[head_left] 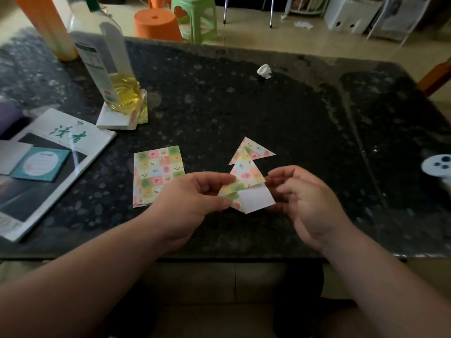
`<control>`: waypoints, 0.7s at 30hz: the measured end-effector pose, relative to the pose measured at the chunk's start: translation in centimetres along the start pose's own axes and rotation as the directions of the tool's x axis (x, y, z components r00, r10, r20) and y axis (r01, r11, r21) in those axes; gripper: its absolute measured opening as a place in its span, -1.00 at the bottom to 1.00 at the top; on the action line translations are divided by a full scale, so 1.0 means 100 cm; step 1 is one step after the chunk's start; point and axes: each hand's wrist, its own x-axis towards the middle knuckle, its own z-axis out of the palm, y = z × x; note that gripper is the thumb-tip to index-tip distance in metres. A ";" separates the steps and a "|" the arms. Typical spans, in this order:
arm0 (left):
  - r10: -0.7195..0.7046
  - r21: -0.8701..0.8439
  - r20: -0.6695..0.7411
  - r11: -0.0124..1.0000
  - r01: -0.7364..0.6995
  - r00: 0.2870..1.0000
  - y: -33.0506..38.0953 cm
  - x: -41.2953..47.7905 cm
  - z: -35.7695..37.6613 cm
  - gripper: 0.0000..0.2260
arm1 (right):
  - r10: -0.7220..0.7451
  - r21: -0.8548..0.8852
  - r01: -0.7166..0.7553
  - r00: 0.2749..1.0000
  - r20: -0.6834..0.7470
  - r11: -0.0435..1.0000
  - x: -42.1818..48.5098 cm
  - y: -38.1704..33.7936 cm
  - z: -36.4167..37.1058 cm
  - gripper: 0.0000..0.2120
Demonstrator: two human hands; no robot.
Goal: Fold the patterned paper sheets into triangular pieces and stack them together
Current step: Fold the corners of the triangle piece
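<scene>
Table: a dark, speckled stone top with a glossy, smeared sheen. It fills most of the view, and its near edge runs just in front of the person's forearms.
Floor: pale beige tiles beyond the far edge of the table.
Room: an orange stool and a green stool stand on the floor behind the table. White boxes and metal legs sit further back, blurred.
Folded piece: a patterned triangle with a white flap below it, held just above the table near the front centre.
Left hand: the left hand pinches the left edge of the folded piece between thumb and fingers, a narrow grip.
Right hand: the right hand has its fingers curled at the right edge of the piece, thumb tip by the triangle's right corner. Whether it actually grips the paper cannot be told.
Finished triangle: a triangle lies flat just beyond the held piece, whose tip overlaps it in this view.
Paper stack: patterned sheets lie flat to the left of the left hand.
Oil bottle: a clear bottle with some yellow oil stands on a white pad at the far left.
Magazine: a magazine lies at the left edge.
Paper ball: a crumpled white scrap lies well apart, toward the far side.
</scene>
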 end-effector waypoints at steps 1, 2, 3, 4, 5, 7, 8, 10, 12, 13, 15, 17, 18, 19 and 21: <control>0.006 0.003 0.005 1.000 -0.006 1.000 0.000 0.000 0.000 -0.66 | 0.027 0.038 -0.028 0.999 0.029 0.999 0.000 -0.002 0.000 -0.73; 0.015 0.008 0.007 1.000 -0.015 1.000 -0.001 -0.001 0.000 -0.65 | 0.036 0.050 -0.039 0.997 0.067 0.998 0.000 -0.002 0.000 -0.67; 0.028 0.018 0.011 0.999 -0.029 1.000 -0.001 -0.002 0.001 -0.65 | 0.028 0.045 -0.033 0.994 0.107 0.998 0.000 -0.001 0.000 -0.58; 0.043 0.029 0.017 0.999 -0.044 0.999 -0.001 -0.003 0.001 -0.65 | 0.012 0.032 -0.017 0.989 0.144 0.999 0.000 0.001 0.001 -0.48; 0.059 0.033 0.024 0.998 -0.059 0.998 -0.001 -0.003 0.002 -0.65 | -0.010 0.010 0.009 0.985 0.174 1.000 -0.001 0.002 0.001 -0.40; 0.077 0.020 0.035 0.997 -0.078 0.996 -0.001 -0.004 0.001 -0.65 | -0.067 -0.025 0.074 0.975 0.213 0.997 -0.002 0.003 0.002 -0.30; 0.077 0.010 0.037 0.997 -0.077 0.996 -0.001 -0.005 0.001 -0.65 | -0.086 -0.026 0.094 0.970 0.229 0.995 -0.002 0.004 0.002 -0.27; 0.075 0.005 0.041 0.997 -0.075 0.996 -0.001 -0.005 0.002 -0.65 | -0.105 -0.005 0.109 0.962 0.253 0.994 -0.003 0.002 0.002 -0.25; 0.084 0.015 0.053 0.996 -0.085 0.995 0.000 -0.006 0.003 -0.65 | -0.129 0.015 0.129 0.963 0.238 0.992 -0.004 0.002 0.003 -0.28; 0.090 0.035 0.051 0.995 -0.092 0.995 0.001 -0.007 0.003 -0.66 | -0.139 0.023 0.137 0.966 0.217 0.990 -0.003 0.002 0.004 -0.31; 0.134 0.187 0.011 0.973 -0.133 0.991 0.003 -0.008 0.002 -0.71 | -0.157 0.019 0.156 0.971 0.178 0.988 -0.003 0.003 0.006 -0.36; 0.212 0.453 -0.050 0.876 -0.167 0.976 0.005 -0.009 -0.001 -0.80 | -0.164 -0.022 0.168 0.977 0.135 0.985 -0.002 0.004 0.007 -0.33; 0.249 0.547 -0.078 0.820 -0.167 0.965 0.006 -0.011 -0.001 -0.83 | -0.159 -0.047 0.165 0.981 0.114 0.985 -0.001 0.005 0.007 -0.31; 0.286 0.607 -0.095 0.776 -0.173 0.953 0.005 -0.012 -0.001 -0.81 | -0.149 -0.067 0.156 0.983 0.103 0.985 -0.001 0.005 0.007 -0.28; 0.369 0.683 -0.087 0.698 -0.214 0.925 0.001 -0.012 0.000 -0.73 | -0.112 -0.090 0.121 0.988 0.106 0.989 -0.001 0.007 0.008 -0.22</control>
